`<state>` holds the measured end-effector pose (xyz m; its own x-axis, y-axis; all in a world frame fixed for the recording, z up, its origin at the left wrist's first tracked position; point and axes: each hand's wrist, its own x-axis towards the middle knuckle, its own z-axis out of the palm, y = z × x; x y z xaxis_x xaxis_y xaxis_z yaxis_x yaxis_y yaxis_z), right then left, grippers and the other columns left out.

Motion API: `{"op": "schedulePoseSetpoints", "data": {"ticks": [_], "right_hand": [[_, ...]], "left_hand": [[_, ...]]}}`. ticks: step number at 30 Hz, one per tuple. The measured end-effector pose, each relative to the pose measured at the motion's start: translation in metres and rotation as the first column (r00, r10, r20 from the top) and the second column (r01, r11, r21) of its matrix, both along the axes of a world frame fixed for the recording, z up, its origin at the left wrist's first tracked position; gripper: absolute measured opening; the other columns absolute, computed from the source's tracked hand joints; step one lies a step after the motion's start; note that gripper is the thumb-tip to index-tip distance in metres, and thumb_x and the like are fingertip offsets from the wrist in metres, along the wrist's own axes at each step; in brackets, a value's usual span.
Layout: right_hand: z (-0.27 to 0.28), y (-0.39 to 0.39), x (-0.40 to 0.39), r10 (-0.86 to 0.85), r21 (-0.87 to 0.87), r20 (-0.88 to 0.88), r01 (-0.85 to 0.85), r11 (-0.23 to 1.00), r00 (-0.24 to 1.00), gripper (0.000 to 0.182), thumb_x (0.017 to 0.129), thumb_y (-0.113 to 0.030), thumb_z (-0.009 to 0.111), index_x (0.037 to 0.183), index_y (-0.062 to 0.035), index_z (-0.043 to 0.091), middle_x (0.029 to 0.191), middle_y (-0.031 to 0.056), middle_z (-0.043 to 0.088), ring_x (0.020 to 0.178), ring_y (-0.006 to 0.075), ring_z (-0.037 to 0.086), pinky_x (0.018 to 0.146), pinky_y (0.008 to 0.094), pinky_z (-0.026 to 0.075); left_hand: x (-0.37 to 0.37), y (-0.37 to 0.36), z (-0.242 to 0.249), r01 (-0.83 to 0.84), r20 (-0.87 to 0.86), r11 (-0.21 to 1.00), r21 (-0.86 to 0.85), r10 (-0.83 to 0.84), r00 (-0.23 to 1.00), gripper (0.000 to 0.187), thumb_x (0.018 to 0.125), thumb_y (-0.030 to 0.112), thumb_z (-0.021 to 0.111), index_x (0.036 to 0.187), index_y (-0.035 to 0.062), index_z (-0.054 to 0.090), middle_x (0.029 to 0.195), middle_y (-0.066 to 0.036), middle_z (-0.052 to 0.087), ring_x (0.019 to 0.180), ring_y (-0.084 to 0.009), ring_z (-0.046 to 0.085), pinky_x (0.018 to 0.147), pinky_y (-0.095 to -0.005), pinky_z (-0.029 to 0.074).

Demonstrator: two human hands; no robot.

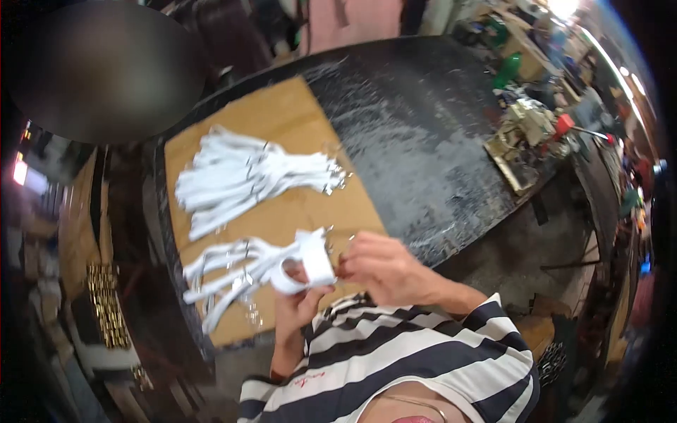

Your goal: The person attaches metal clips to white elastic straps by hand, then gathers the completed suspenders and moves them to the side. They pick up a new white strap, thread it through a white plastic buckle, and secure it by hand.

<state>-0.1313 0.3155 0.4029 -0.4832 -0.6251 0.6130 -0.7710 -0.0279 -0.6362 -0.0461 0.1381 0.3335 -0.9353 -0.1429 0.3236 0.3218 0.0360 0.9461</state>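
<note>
A looped white strap [316, 259] is in my left hand [305, 299], whose fingers are wrapped round its lower part. My right hand [384, 266] is beside the strap's right edge, its fingers bent together; what they hold, if anything, is too small to make out. Behind and left of my hands, a small bunch of white straps [243, 264] lies on a brown cardboard sheet [282, 102]. Farther up the cardboard a larger bunch of white straps [240, 176] is fanned out to the left, with metal pieces at its narrow right end.
The cardboard lies on a dark worn table [430, 134]. A metal machine [525, 134] with a red-knobbed lever stands at the table's right edge. Gold-coloured metal pieces [107, 305] are stacked at the lower left. Cluttered shelves are at the right.
</note>
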Motion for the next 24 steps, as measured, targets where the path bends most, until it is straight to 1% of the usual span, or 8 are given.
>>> {"op": "schedulePoseSetpoints", "data": {"ticks": [2, 4, 7, 9, 19, 21, 22, 24], "right_hand": [[-0.003, 0.0, -0.003, 0.047, 0.012, 0.183, -0.05, 0.999, 0.982, 0.017, 0.064, 0.007, 0.064, 0.08, 0.0032, 0.059, 0.078, 0.0127, 0.058, 0.072, 0.0295, 0.056, 0.062, 0.0353, 0.046], [-0.005, 0.001, -0.005, 0.097, 0.031, 0.3, -0.112, 0.993, 0.949, 0.013, 0.068, 0.006, 0.065, 0.08, 0.0039, 0.058, 0.079, 0.0123, 0.058, 0.074, 0.0262, 0.056, 0.064, 0.033, 0.045], [-0.006, -0.001, -0.006, 0.183, -0.091, 0.671, -0.165, 0.982, 0.719, 0.007, 0.078, 0.002, 0.063, 0.082, 0.0024, 0.058, 0.082, 0.0092, 0.06, 0.076, 0.0196, 0.055, 0.068, 0.031, 0.044], [-0.006, -0.003, -0.005, 0.173, -0.081, 0.649, -0.159, 0.984, 0.741, 0.007, 0.078, 0.001, 0.064, 0.082, 0.0026, 0.059, 0.081, 0.0088, 0.061, 0.076, 0.0197, 0.056, 0.068, 0.0304, 0.044], [0.012, 0.005, -0.007, 0.126, -0.022, 0.559, -0.138, 0.99, 0.819, 0.014, 0.07, 0.002, 0.071, 0.083, -0.0025, 0.069, 0.076, 0.0078, 0.064, 0.068, 0.0175, 0.061, 0.059, 0.0276, 0.047], [0.015, 0.01, -0.01, 0.318, -0.276, 0.571, -0.188, 0.943, 0.757, 0.016, 0.068, 0.003, 0.072, 0.083, -0.0023, 0.069, 0.076, 0.0074, 0.063, 0.066, 0.0171, 0.06, 0.057, 0.0267, 0.046], [0.018, 0.01, -0.009, 0.319, -0.28, 0.57, -0.186, 0.942, 0.757, 0.016, 0.068, 0.003, 0.072, 0.083, -0.0023, 0.069, 0.076, 0.0074, 0.063, 0.066, 0.0171, 0.06, 0.057, 0.0267, 0.046], [0.023, 0.009, -0.006, 0.041, -0.054, 0.38, -0.022, 0.998, 0.924, 0.016, 0.067, 0.004, 0.072, 0.082, -0.0022, 0.069, 0.075, 0.0071, 0.062, 0.065, 0.017, 0.059, 0.055, 0.0268, 0.045]], "left_hand": [[0.002, 0.009, 0.018, 0.016, 0.132, 0.965, 0.26, -0.052, 0.99, 0.018, 0.075, -0.004, 0.068, 0.092, -0.0018, 0.063, 0.088, -0.007, 0.064, 0.079, -0.013, 0.06, 0.07, -0.0242, 0.047], [0.004, 0.007, 0.01, 0.003, 0.128, 0.966, 0.258, -0.038, 0.991, 0.019, 0.075, -0.004, 0.068, 0.093, -0.0029, 0.062, 0.09, -0.008, 0.064, 0.081, -0.0145, 0.061, 0.072, -0.0255, 0.049], [0.0, 0.009, 0.009, 0.072, 0.039, 0.896, 0.437, -0.099, 0.994, 0.021, 0.074, -0.007, 0.066, 0.094, -0.0044, 0.061, 0.09, -0.011, 0.064, 0.084, -0.0186, 0.063, 0.076, -0.0303, 0.052], [0.0, 0.007, 0.004, 0.106, 0.018, 0.816, 0.569, -0.141, 0.99, 0.018, 0.076, -0.005, 0.065, 0.093, -0.0051, 0.061, 0.087, -0.013, 0.064, 0.083, -0.0214, 0.064, 0.076, -0.0326, 0.052], [-0.006, 0.008, 0.007, 0.111, -0.023, 0.831, 0.545, -0.117, 0.993, 0.017, 0.076, 0.002, 0.066, 0.091, -0.0054, 0.064, 0.086, -0.016, 0.063, 0.079, -0.022, 0.062, 0.072, -0.0322, 0.052], [-0.009, 0.007, 0.005, 0.125, -0.044, 0.837, 0.533, -0.121, 0.992, 0.017, 0.076, 0.001, 0.065, 0.092, -0.0057, 0.064, 0.087, -0.017, 0.063, 0.08, -0.0223, 0.062, 0.072, -0.0322, 0.052], [-0.01, 0.007, 0.005, 0.137, -0.064, 0.841, 0.524, -0.121, 0.991, 0.018, 0.076, 0.001, 0.065, 0.093, -0.0059, 0.064, 0.087, -0.017, 0.062, 0.081, -0.0225, 0.062, 0.072, -0.0322, 0.052], [-0.01, 0.006, 0.009, 0.134, -0.054, 0.848, 0.512, -0.124, 0.991, 0.017, 0.076, 0.001, 0.065, 0.092, -0.0057, 0.064, 0.088, -0.017, 0.062, 0.081, -0.0223, 0.062, 0.073, -0.0321, 0.052]]}}
